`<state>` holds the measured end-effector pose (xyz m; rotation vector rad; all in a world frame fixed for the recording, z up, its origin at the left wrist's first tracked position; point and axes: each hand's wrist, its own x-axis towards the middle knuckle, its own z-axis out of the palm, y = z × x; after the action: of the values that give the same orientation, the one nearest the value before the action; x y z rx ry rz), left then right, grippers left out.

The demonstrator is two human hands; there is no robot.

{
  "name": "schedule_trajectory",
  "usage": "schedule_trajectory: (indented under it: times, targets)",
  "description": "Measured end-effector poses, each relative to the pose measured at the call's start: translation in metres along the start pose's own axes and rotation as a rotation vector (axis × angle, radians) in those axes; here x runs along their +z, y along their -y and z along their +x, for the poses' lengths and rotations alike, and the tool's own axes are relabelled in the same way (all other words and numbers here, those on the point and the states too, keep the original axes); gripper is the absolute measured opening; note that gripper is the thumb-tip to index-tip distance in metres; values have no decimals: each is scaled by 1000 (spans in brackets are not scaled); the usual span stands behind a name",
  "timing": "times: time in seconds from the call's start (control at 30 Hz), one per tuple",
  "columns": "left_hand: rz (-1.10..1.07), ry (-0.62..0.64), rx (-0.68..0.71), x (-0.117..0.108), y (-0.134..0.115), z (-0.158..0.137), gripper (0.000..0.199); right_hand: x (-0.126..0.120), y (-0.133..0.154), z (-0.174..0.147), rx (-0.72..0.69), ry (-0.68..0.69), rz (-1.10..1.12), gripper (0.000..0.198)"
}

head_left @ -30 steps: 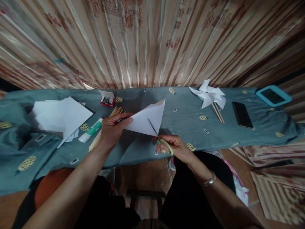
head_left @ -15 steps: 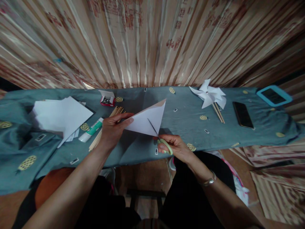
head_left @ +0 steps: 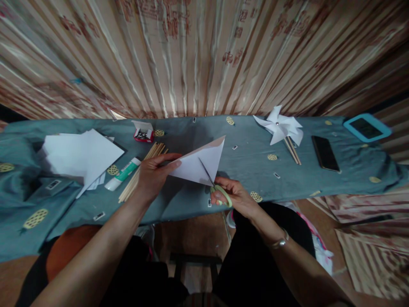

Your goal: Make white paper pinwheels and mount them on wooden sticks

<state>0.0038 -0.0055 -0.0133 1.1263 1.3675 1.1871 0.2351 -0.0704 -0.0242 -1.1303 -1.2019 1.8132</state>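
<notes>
The left hand (head_left: 153, 175) is closed on the left corner of the paper (head_left: 193, 166): the thumb lies flat on its face, and the other fingers are behind it or along its upper edge, partly hidden. The paper looks folded and is raised above the bench (head_left: 252, 170), tilted, probably so that the scissors (head_left: 214, 186) have free space under it. I think the hold is at the far corner because this leaves the rest of the sheet open and the fingers away from the blade.

The right hand (head_left: 232, 194) is curled around the green handles of the scissors, with its fingers in or about the loops. One blade points up and to the left across the face of the paper; the other I cannot see, perhaps it is behind. How wide the blades stand, I cannot tell.

So the paper lies between the two hands: directly at the fingertips of the left one, extending from it to the right, and just above and to the left of the right one.

Beside the left hand are the sticks (head_left: 129, 187) and the glue (head_left: 124, 172), and beyond it the open box (head_left: 143, 135). A paper stack (head_left: 67, 153) lies farther left. The pinwheel (head_left: 277, 124) rests on the right, near the phone (head_left: 326, 153), maybe to leave the middle for cutting.
</notes>
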Motion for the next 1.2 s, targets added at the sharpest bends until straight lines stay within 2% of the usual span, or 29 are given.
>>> schedule_trajectory:
  times: [0.37,0.6,0.93,1.2]
  targets:
    - [6,9,-6,-2,5,2,34,1,-2,2,37,-20,41,52]
    - [-55,-5,-46,1,2,0,39,2,-4,2,14,-13,39,50]
    - [-28,19,-79,1,-3,-2,42,0,-3,1,10,-6,8,51]
    - [-9,19,-63,2,-4,-2,39,0,-5,2,10,-3,20,50]
